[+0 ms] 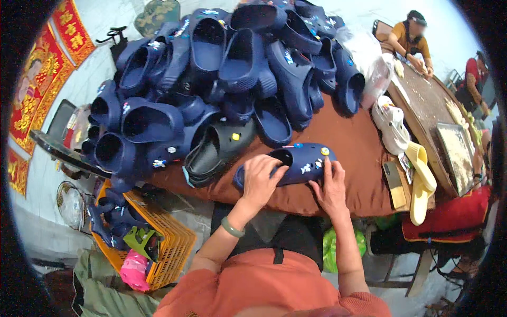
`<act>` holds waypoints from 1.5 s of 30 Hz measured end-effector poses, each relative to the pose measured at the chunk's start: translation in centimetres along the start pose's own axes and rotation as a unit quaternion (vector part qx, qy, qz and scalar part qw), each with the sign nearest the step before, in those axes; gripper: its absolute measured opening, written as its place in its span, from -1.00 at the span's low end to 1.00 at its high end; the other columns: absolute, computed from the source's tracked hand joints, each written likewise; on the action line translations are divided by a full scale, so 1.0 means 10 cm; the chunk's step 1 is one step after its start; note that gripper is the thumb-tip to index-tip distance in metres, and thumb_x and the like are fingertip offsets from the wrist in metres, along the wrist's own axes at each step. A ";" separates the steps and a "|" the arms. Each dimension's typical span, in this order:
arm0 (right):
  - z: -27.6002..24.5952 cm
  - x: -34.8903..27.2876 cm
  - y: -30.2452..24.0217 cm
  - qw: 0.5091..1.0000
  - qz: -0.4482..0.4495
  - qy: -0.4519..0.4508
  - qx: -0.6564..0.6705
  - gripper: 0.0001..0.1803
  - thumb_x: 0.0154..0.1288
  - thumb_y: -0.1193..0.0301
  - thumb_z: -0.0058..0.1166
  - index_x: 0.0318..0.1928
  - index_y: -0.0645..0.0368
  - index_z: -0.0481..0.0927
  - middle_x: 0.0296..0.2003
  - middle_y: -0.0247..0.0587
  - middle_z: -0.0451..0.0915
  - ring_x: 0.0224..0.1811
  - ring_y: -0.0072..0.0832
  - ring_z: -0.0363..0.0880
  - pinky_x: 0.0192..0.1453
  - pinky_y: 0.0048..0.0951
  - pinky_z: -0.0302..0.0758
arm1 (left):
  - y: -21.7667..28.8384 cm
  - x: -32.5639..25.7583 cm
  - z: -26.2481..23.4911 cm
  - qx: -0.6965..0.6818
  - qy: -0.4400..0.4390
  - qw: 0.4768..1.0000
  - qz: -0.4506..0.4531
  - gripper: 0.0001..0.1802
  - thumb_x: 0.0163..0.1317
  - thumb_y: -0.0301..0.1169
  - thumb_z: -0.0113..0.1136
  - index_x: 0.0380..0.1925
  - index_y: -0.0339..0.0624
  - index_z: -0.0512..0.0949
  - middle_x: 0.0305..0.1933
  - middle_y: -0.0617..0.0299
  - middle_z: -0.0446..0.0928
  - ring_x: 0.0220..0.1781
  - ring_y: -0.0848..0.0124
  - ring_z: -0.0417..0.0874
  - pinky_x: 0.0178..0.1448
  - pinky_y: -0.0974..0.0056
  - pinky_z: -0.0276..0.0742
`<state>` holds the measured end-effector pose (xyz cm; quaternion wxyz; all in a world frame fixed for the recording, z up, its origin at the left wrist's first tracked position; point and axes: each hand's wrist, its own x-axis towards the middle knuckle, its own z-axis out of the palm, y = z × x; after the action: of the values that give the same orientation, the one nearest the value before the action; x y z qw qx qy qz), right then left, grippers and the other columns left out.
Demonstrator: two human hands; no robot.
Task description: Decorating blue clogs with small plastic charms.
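Head view, items as they lie.

Navy clog [296,165]: lies on the brown cloth-covered table [354,153], close to its near edge, between both hands. Long axis runs roughly left to right, slightly raised toward the right; the rounded toe points right, the foot opening sits toward the left. Small charms dot the upper: a yellow one near the toe, a white one at mid-upper.

Left hand [260,179]: curled over the heel end, fingers hooked on the rim of the opening, gripping the clog. A green bangle [232,227] circles the wrist.

Right hand [331,189]: laid against the toe end's near side, fingers spread and mostly straight, the forefinger tip up by the yellow charm [325,151]; touching, not closed round the clog.

Heap of navy clogs [222,68]: piled over the far and left part of the table, openings facing many ways. One dark grey clog [216,150] lies at the heap's near edge, just left of the held clog.

White clogs [390,124] and yellow clogs [421,179]: at the table's right edge, well apart from the hands.

Orange plastic crate [171,245]: on the floor under the table's left corner; holds more navy clogs, a green piece and a pink object.

Second table [428,103]: far right, a metal tray [457,156] on it, another person [412,39] seated behind.
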<state>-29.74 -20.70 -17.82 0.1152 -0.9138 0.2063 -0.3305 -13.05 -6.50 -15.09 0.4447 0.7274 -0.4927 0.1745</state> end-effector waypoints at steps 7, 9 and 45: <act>0.01 -0.04 0.11 0.988 0.128 -0.002 0.090 -0.16 0.15 0.30 0.24 0.35 0.29 0.10 0.21 0.22 0.24 0.27 0.07 0.23 0.34 -0.13 0.20 | -0.59 -0.18 -0.18 0.163 -0.181 0.960 -0.136 -0.56 0.10 -0.20 0.22 -0.08 -0.23 0.46 -0.14 -0.01 0.53 -0.04 -0.02 0.52 0.02 -0.03 0.43; 0.04 -0.14 0.24 0.985 0.139 -0.005 0.099 -0.16 0.17 0.31 0.23 0.37 0.29 0.09 0.24 0.20 0.23 0.30 0.02 0.22 0.37 -0.15 0.17 | -0.58 -0.03 -0.12 0.166 -0.243 0.943 -0.157 -0.68 0.16 -0.21 0.18 -0.28 -0.27 0.51 -0.20 -0.07 0.53 -0.11 -0.05 0.55 -0.06 -0.05 0.48; -0.08 -0.06 0.12 0.995 0.060 -0.024 0.074 -0.62 0.09 0.39 0.22 -0.06 0.25 0.52 -0.08 -0.07 0.46 -0.03 -0.13 0.38 0.06 -0.18 0.33 | -1.98 2.98 -1.81 -0.195 0.046 0.903 -0.379 -0.02 0.18 0.28 -0.01 0.43 -0.06 -0.03 0.46 -0.18 0.00 0.51 0.00 -0.06 0.34 -0.23 0.12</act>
<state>-31.09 -21.59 -17.98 0.2066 -0.8963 0.2333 -0.3156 21.08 -6.03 5.94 0.6324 0.7491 -0.1828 -0.0741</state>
